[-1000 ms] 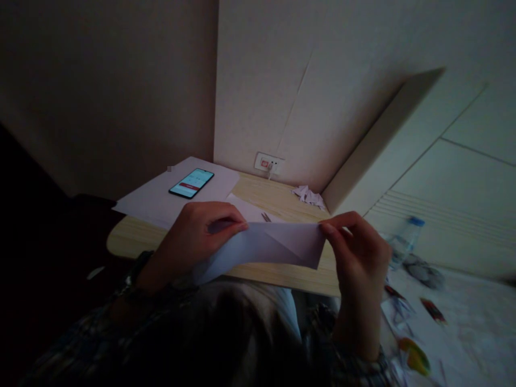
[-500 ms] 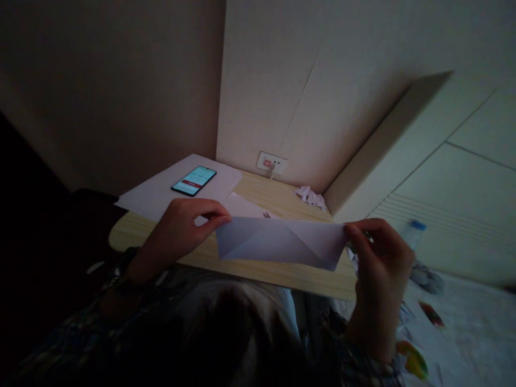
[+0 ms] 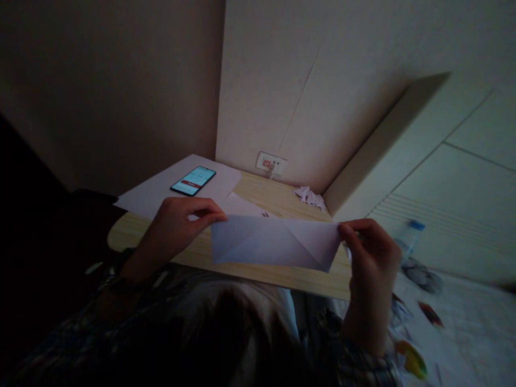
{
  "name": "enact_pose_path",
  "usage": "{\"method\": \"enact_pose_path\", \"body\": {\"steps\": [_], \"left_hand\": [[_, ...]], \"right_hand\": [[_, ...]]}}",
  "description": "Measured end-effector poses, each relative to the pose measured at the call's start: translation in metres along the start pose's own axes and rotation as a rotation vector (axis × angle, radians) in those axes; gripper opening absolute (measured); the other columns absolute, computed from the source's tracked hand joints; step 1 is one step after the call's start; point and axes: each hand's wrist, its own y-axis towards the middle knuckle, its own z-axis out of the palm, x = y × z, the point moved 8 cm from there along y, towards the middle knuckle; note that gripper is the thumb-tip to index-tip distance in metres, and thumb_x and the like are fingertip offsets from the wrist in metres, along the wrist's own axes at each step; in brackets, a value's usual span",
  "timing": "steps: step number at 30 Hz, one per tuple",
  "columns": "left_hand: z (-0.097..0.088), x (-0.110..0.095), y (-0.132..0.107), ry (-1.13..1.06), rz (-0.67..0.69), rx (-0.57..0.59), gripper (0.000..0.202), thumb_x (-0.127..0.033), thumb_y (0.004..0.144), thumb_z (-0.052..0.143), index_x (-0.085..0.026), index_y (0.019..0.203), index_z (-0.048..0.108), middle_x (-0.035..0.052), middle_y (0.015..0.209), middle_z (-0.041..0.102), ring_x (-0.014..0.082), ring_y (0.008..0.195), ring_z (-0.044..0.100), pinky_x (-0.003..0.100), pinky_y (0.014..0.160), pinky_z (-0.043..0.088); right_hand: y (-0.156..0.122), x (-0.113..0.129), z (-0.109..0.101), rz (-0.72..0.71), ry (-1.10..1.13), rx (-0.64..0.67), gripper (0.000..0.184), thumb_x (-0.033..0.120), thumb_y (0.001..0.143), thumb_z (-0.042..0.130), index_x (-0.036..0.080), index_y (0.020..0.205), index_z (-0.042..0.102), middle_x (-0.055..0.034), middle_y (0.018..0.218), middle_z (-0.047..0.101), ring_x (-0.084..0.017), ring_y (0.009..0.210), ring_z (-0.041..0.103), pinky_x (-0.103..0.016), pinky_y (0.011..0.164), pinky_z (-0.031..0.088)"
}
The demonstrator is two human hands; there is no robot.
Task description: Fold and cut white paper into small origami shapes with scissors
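Observation:
A folded sheet of white paper (image 3: 270,242) with diagonal creases is stretched between my two hands, above the front of the wooden table. My left hand (image 3: 183,223) pinches its upper left corner between thumb and fingers. At the upper right corner, my right hand (image 3: 373,252) holds it in the same kind of pinch. Behind it, another piece of white paper (image 3: 248,207) lies on the table, partly covered, with small dark marks near its edge.
On the wooden table (image 3: 266,185), a phone (image 3: 193,180) with a lit screen rests on white sheets (image 3: 149,196). Folded paper pieces (image 3: 309,197) lie by the wall, near a socket (image 3: 271,163) with a plug. To the right are a blue-capped bottle (image 3: 411,236) and a bed (image 3: 471,322).
Both hands have shifted slightly left, carrying the folded paper with them. Their pinches on its corners stay the same.

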Motion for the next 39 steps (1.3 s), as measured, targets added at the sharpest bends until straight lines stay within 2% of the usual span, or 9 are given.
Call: {"method": "enact_pose_path", "body": {"steps": [6,9,13,16,21,24,27,35,39], "left_hand": [[0.018,0.002,0.005,0.015,0.047,0.182,0.019,-0.036,0.078,0.061,-0.021,0.074,0.071,0.0008,0.076,0.073,0.0172,0.070,0.065,0.025,0.067,0.046],[0.025,-0.013,0.007,0.021,0.079,0.199,0.015,-0.032,0.076,0.063,-0.021,0.083,0.072,0.0021,0.086,0.075,0.0188,0.078,0.066,0.025,0.071,0.046],[0.034,-0.040,0.009,-0.045,0.099,0.225,0.011,-0.026,0.077,0.061,-0.022,0.076,0.070,-0.0011,0.075,0.073,0.0167,0.070,0.065,0.024,0.067,0.045],[0.026,-0.041,0.013,-0.125,0.029,0.096,0.009,-0.028,0.074,0.064,-0.022,0.071,0.069,-0.0017,0.072,0.071,0.0173,0.069,0.064,0.025,0.067,0.046],[0.022,-0.005,0.009,-0.544,-0.288,-0.090,0.014,-0.033,0.071,0.069,-0.020,0.074,0.067,0.0005,0.072,0.071,0.0180,0.064,0.065,0.025,0.056,0.048],[0.033,0.009,0.003,-0.740,-0.411,-0.100,0.018,-0.032,0.069,0.071,-0.019,0.080,0.066,0.0015,0.072,0.072,0.0166,0.060,0.064,0.023,0.052,0.047],[0.043,0.013,-0.001,-0.820,-0.428,-0.094,0.019,-0.032,0.071,0.070,-0.019,0.083,0.064,0.0022,0.076,0.072,0.0161,0.061,0.065,0.022,0.052,0.047],[0.058,0.008,-0.006,-0.859,-0.441,-0.068,0.023,-0.032,0.074,0.068,-0.018,0.090,0.060,-0.0005,0.075,0.070,0.0136,0.057,0.062,0.020,0.049,0.044],[0.063,0.007,-0.009,-0.837,-0.434,-0.032,0.037,-0.037,0.069,0.073,-0.015,0.097,0.064,0.0044,0.087,0.073,0.0206,0.074,0.066,0.026,0.060,0.050]], "right_hand": [[-0.001,0.005,0.005,-0.015,0.012,0.005,0.010,0.023,0.073,0.070,0.019,0.066,0.063,0.0035,0.061,0.058,-0.012,0.060,0.053,-0.023,0.053,0.040],[-0.006,0.020,0.017,-0.089,0.028,0.055,0.010,0.018,0.077,0.067,0.020,0.068,0.064,0.0034,0.064,0.058,-0.012,0.062,0.053,-0.023,0.056,0.041],[-0.015,0.040,0.034,-0.155,0.042,0.103,0.012,0.015,0.081,0.063,0.022,0.071,0.064,0.0029,0.068,0.059,-0.012,0.067,0.054,-0.024,0.059,0.042],[-0.015,0.043,0.038,-0.163,0.109,0.105,0.006,0.017,0.082,0.063,0.023,0.083,0.064,0.0007,0.083,0.062,-0.014,0.081,0.058,-0.026,0.070,0.047],[-0.012,0.017,0.047,-0.039,0.134,0.180,0.030,0.027,0.079,0.065,0.025,0.108,0.058,-0.0039,0.108,0.063,-0.017,0.096,0.061,-0.031,0.078,0.052],[-0.023,0.008,0.073,0.050,0.134,0.407,0.017,0.030,0.082,0.060,0.023,0.097,0.062,-0.0025,0.091,0.068,-0.016,0.082,0.064,-0.028,0.070,0.052],[-0.035,0.008,0.093,0.110,0.137,0.559,0.014,0.031,0.084,0.058,0.020,0.076,0.063,0.0004,0.068,0.065,-0.014,0.066,0.062,-0.024,0.060,0.049],[-0.038,0.012,0.099,0.085,0.036,0.549,0.025,0.030,0.090,0.048,0.022,0.067,0.055,0.0023,0.060,0.055,-0.014,0.060,0.056,-0.022,0.054,0.042],[-0.038,0.016,0.097,0.029,-0.059,0.515,0.027,0.031,0.090,0.047,0.022,0.065,0.052,0.0021,0.057,0.053,-0.014,0.055,0.052,-0.023,0.050,0.038]]}}
